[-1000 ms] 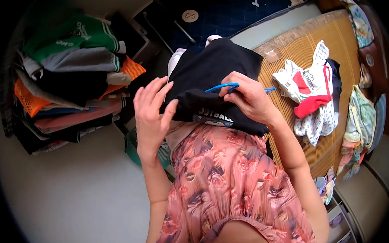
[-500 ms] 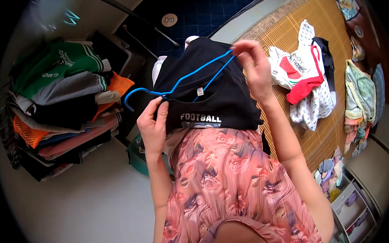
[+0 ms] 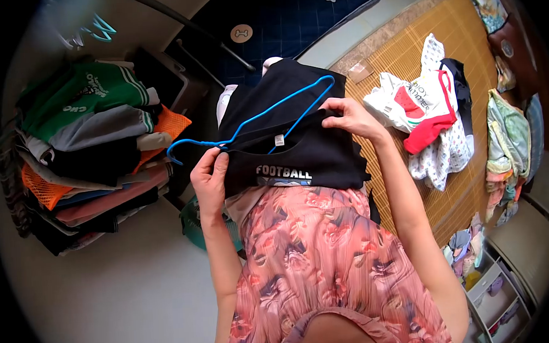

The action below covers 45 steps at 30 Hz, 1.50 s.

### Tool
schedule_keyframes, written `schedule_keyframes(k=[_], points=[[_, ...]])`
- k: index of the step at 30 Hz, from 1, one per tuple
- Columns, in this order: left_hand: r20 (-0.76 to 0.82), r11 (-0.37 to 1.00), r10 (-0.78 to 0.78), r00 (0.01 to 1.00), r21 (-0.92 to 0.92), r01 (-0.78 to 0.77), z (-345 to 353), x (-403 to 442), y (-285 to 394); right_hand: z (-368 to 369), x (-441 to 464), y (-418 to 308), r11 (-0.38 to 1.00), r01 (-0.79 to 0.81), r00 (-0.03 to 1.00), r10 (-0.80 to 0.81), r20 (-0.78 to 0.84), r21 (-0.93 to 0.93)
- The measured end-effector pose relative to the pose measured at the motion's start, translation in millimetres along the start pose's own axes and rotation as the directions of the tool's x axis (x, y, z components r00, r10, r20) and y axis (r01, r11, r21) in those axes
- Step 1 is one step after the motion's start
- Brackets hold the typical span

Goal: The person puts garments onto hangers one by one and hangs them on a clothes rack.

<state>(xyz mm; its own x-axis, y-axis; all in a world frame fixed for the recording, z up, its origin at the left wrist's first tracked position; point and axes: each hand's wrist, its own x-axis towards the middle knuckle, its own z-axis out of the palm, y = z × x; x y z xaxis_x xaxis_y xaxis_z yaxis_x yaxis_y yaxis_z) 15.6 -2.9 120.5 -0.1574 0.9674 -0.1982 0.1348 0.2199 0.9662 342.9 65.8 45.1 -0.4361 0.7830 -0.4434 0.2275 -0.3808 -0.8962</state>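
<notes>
On my lap lies a black T-shirt (image 3: 243, 173) with FOOTBALL lettering and a white neck tag. A blue clothes hanger (image 3: 265, 112) rests over it, its hook pointing left and its lower bar running into the neck opening. My left hand (image 3: 210, 180) is closed in a pinch at the base of the hook, against the collar's left side. With thumb and fingers my right hand (image 3: 351, 119) pinches the shirt's cloth on the right side of the neckline. The hanger's right end stands just above that hand, apart from it.
To the left rises a tall pile of folded clothes (image 3: 98, 128). A woven mat (image 3: 406, 205) on the right bears a white and red garment (image 3: 429, 101) among other clothes. Farther right are green clothes (image 3: 508, 137) and a shelf unit (image 3: 495, 290). A dark blue quilted cover (image 3: 285, 22) lies ahead.
My right hand has let go of the hanger's right end, come down toward me and taken hold of the shirt's neckline. The hanger has shifted slightly left.
</notes>
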Motion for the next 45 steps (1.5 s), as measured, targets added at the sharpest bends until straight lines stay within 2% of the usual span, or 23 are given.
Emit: schedule_keyframes(k=[1,2,5,9,11,15,19,22,25,28,31,32,33,35,37,39,42,45], points=[[0.006,0.999,-0.012,1.0,-0.036,0.012,-3.6,0.7,-2.4,-2.1,-3.8,-6.3,0.997,-0.011,1.0,0.009,0.025,0.073],[0.022,0.998,-0.022,1.0,-0.054,0.023,-7.2,1.3,-3.6,1.3,-8.1,-11.8,0.997,-0.001,0.997,0.007,-0.077,0.082],[0.04,0.998,0.049,0.998,0.039,-0.05,-15.7,4.5,-14.4,-0.3,-6.5,-6.2,0.981,0.066,0.988,-0.038,-0.149,0.185],[0.025,0.969,0.193,0.981,0.153,-0.195,-18.6,5.9,-14.0,-4.7,-5.6,-6.5,0.981,0.106,0.983,-0.079,-0.169,0.161],[-0.003,0.945,0.272,0.962,0.191,-0.267,-17.2,6.3,-13.4,-7.4,-3.8,-6.9,0.96,0.156,0.978,-0.117,-0.172,0.233],[-0.009,0.923,0.293,0.956,0.263,-0.28,-16.8,6.3,-17.5,-7.0,1.2,-12.4,0.944,0.217,0.954,-0.15,-0.261,0.25],[-0.009,0.913,0.323,0.946,0.268,-0.309,-12.7,7.9,-11.6,-2.1,1.1,-39.5,0.953,0.3,0.92,-0.28,-0.276,0.033],[0.01,0.904,0.34,0.941,0.274,-0.329,-6.5,15.3,3.3,-1.2,1.6,-62.6,0.935,0.274,0.907,-0.329,-0.264,-0.224],[0.037,0.878,0.378,0.925,0.302,-0.371,-3.4,27.2,14.1,-3.9,7.0,-88.8,0.83,0.261,0.896,-0.398,-0.197,-0.493],[0.101,0.843,0.424,0.9,0.319,-0.433,8.1,37.1,37.1,7.4,14.8,-118.9,0.773,0.32,0.88,-0.456,-0.13,-0.548],[0.188,0.781,0.487,0.853,0.343,-0.522,21.0,49.8,61.0,33.3,24.8,-164.8,0.565,0.57,0.711,-0.704,0.014,-0.597],[0.176,0.745,0.569,0.803,0.304,-0.594,23.0,56.2,68.1,38.8,24.6,-182.4,0.546,0.64,0.652,-0.758,0.007,-0.542],[0.138,0.772,0.572,0.809,0.242,-0.587,20.3,62.0,76.5,40.1,20.7,-205.7,0.483,0.674,0.604,-0.796,0.04,-0.559],[0.06,0.81,0.572,0.818,0.112,-0.575,9.5,73.5,95.7,29.6,16.0,-243.4,0.269,0.711,0.46,-0.877,0.141,-0.65],[-0.051,0.795,0.605,0.795,-0.023,-0.606,-9.8,87.2,116.8,10.0,12.0,-274.2,0.16,0.632,0.435,-0.883,0.177,-0.758],[-0.152,0.726,0.675,0.722,-0.037,-0.686,-26.5,100.8,140.9,-9.8,13.6,-299.0,0.028,0.568,0.406,-0.879,0.251,-0.822],[-0.172,0.643,0.76,0.627,0.06,-0.763,-40.5,114.3,177.6,-14.2,10.6,-330.1,-0.029,0.558,0.383,-0.877,0.289,-0.829],[-0.092,0.537,0.843,0.531,0.213,-0.816,-44.4,127.5,207.5,-20.5,22.9,-348.3,0.067,0.608,0.382,-0.898,0.217,-0.791]])
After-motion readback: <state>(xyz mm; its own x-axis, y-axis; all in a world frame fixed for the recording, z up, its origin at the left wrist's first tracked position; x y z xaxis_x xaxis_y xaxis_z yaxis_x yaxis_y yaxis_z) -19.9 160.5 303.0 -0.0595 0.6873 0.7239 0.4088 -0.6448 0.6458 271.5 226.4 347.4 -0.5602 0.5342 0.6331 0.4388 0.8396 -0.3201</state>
